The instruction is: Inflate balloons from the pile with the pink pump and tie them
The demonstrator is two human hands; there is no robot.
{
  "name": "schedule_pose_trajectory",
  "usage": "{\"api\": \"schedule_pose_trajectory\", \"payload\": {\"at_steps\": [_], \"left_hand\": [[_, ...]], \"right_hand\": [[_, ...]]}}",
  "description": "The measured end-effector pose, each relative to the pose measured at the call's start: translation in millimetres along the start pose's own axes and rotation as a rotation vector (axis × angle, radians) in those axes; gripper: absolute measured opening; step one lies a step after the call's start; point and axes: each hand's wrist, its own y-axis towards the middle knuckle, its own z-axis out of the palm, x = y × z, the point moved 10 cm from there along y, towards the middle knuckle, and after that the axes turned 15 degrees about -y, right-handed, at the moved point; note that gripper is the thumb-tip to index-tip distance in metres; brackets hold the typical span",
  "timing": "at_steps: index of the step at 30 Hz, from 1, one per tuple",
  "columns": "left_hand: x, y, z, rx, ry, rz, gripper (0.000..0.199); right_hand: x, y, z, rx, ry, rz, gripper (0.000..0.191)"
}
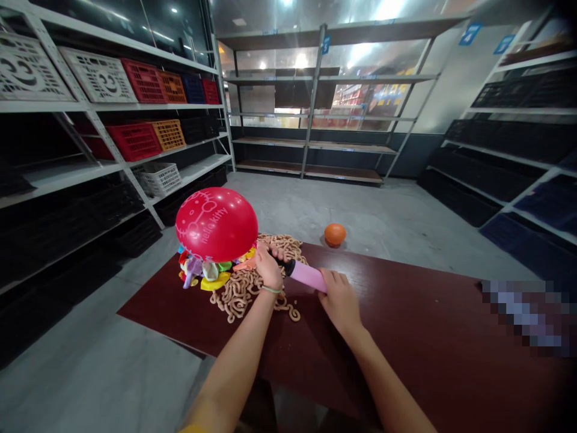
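A red inflated balloon point(217, 224) with pale "hello kitty" print sits on the nozzle end of a pink and black hand pump point(308, 276). My left hand point(269, 269) is closed around the balloon's neck and the pump's dark front end; its fingers hide the exact join. Around the pink barrel's near right part, my right hand point(341, 300) is wrapped. Under the balloon and left hand lie a heap of deflated coloured balloons point(211, 273) and a pile of tan, curly, rope-like pieces point(241, 294).
The dark red table point(406, 325) extends to the right, with a blurred-out patch near its right edge. An orange balloon point(335, 234) rests on the floor beyond the table. Shelves with crates point(135, 141) stand left; metal racks point(311, 114) stand behind, and dark crates fill shelves at right.
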Motion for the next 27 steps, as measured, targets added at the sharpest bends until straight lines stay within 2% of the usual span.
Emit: {"api": "schedule_pose_trajectory", "payload": {"at_steps": [3, 7, 9, 12, 17, 20, 23, 27], "left_hand": [[-1, 1, 0.4, 0.006, -0.018, 0.003, 0.038], [-14, 10, -1.7, -0.03, -0.056, 0.058, 0.038], [-20, 15, -3.6, -0.06, -0.064, 0.07, 0.038], [-25, 16, -5.7, -0.102, -0.067, 0.079, 0.037], [-18, 7, -1.6, -0.079, -0.039, 0.071, 0.033], [-5, 5, -0.3, -0.044, -0.024, 0.014, 0.034], [0, 7, -1.5, -0.023, -0.03, -0.008, 0.035], [-10, 12, -3.2, -0.037, -0.037, 0.031, 0.034]], "right_hand": [[-28, 1, 2, -0.01, -0.01, -0.016, 0.048], [-81, 2, 6, -0.031, -0.076, 0.079, 0.04], [-93, 2, 6, -0.043, -0.087, 0.109, 0.038], [-85, 1, 6, -0.036, -0.083, 0.142, 0.037], [-24, 2, 6, 0.016, -0.016, 0.128, 0.043], [0, 2, 4, 0.02, 0.049, 0.057, 0.053], [-6, 3, 4, 0.022, 0.063, -0.007, 0.055], [-52, 3, 8, 0.03, -0.01, 0.075, 0.044]]}}
